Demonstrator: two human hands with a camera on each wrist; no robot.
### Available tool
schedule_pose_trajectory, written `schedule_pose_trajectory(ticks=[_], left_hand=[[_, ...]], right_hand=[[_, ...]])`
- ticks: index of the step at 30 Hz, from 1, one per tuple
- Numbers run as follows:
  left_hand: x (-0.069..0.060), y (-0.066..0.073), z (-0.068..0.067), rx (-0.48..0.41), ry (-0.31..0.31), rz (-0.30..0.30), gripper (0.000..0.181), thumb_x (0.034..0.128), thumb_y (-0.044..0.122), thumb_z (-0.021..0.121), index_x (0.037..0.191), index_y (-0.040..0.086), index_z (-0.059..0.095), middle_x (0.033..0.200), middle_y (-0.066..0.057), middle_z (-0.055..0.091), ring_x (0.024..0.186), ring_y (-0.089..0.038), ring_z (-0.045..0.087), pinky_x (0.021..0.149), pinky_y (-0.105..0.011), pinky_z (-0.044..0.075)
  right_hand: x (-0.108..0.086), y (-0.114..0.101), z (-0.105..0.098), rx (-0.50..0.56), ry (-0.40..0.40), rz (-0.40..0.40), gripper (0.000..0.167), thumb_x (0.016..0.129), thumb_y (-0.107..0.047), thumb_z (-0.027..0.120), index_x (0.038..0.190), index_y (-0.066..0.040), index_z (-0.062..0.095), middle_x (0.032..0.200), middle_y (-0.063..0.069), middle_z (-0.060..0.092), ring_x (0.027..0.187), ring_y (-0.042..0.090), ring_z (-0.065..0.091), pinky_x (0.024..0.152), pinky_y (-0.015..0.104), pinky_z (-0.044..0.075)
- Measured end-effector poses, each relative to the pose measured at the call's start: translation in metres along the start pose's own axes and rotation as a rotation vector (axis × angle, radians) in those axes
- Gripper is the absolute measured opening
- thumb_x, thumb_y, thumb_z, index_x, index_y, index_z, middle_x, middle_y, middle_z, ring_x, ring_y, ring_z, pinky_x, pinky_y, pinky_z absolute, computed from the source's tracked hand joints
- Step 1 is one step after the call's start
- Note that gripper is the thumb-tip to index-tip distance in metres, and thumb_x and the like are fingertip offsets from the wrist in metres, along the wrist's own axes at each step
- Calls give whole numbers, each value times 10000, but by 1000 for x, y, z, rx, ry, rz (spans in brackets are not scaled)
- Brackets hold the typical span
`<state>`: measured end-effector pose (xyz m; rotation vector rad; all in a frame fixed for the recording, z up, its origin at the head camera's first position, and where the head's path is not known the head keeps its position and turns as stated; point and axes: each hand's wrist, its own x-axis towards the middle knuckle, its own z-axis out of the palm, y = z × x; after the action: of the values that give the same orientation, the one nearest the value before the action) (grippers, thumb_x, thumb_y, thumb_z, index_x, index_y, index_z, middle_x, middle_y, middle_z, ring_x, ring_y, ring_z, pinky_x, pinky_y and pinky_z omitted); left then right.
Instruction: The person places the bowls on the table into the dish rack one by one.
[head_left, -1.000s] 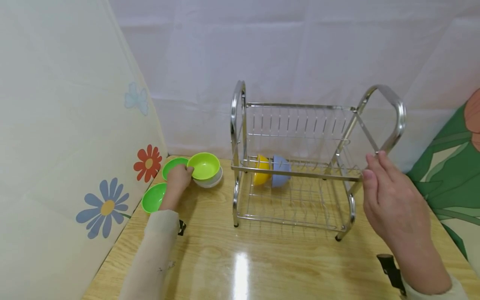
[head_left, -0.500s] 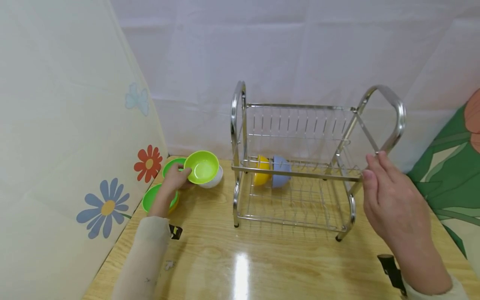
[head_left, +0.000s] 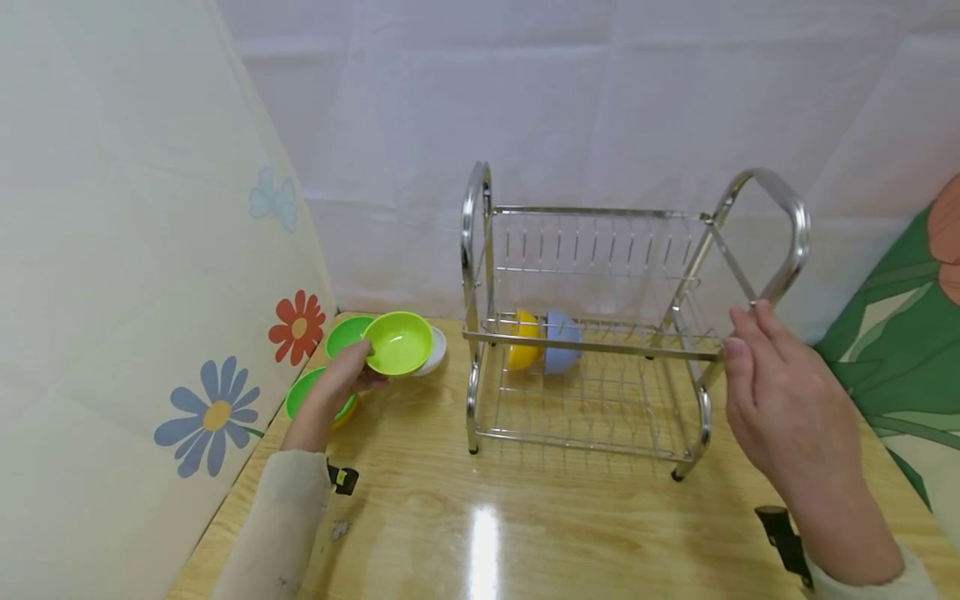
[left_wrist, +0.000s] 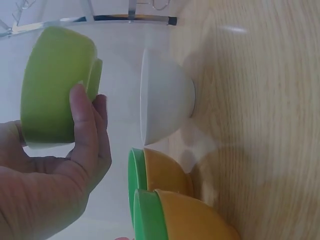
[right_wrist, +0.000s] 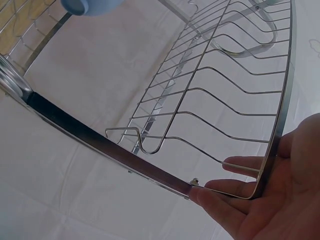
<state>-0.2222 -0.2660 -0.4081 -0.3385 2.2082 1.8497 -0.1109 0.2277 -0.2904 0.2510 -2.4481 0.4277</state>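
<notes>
My left hand [head_left: 339, 385] pinches the rim and underside of a lime green bowl [head_left: 400, 343], raised above the table beside a white bowl [head_left: 433, 352]. In the left wrist view the lime bowl [left_wrist: 55, 85] is clear of the white bowl [left_wrist: 165, 97], with fingers [left_wrist: 85, 120] at its base. My right hand [head_left: 795, 433] grips the front right corner of the metal rack [head_left: 592, 344]; in the right wrist view fingers [right_wrist: 240, 189] curl round the frame's corner [right_wrist: 272, 150]. A yellow bowl [head_left: 525, 354] and a blue bowl [head_left: 562, 357] stand on edge in the lower tier.
Two green bowls, one at the back [head_left: 347, 335] and one nearer [head_left: 300, 393], sit at the table's left edge, each nested in an orange-yellow one in the left wrist view. A white cloth [head_left: 600, 100] hangs behind; a flowered panel [head_left: 112, 292] stands at left.
My left hand has moved left and a little toward the near side with the lime bowl, uncovering more of the white bowl. My right hand has stayed on the rack.
</notes>
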Motion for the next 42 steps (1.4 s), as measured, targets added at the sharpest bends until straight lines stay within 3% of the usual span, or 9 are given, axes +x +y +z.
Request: schedule_pose_trajectory(ticks=[6, 13, 22, 42], left_hand=[[-4, -2, 3, -21, 8, 8, 525, 1043, 251, 323, 1444, -81, 387, 1055, -144, 629, 862, -225, 709, 918, -437, 582], [-8, -8, 6, -62, -48, 39, 501, 1012, 194, 341, 1413, -100, 404, 1154, -178, 606, 872, -176, 697, 1001, -533, 514], [-14, -9, 10, -42, -107, 53, 472, 998, 171, 357, 1377, -105, 413, 1146, -181, 604, 918, -176, 692, 988, -513, 527], [-35, -6, 8, -33, -105, 71, 494, 998, 168, 351, 1406, -108, 390, 1145, -181, 634, 908, -163, 716, 968, -516, 539]], right_hand=[[0, 0, 0, -6, 23, -13, 448, 1099, -257, 391, 1445, -5, 523, 1517, 222, 441, 1292, 541, 481, 962, 730, 401], [0, 0, 1, -2, 13, -3, 449, 1099, -257, 388, 1447, -7, 521, 1528, 211, 430, 1311, 533, 469, 965, 737, 390], [0, 0, 0, -7, 13, 1, 450, 1101, -262, 386, 1450, -12, 522, 1528, 216, 433, 1308, 535, 472, 955, 742, 390], [0, -1, 1, 0, 6, 12, 455, 1102, -264, 384, 1457, -12, 516, 1531, 219, 430, 1321, 526, 465, 976, 738, 383]])
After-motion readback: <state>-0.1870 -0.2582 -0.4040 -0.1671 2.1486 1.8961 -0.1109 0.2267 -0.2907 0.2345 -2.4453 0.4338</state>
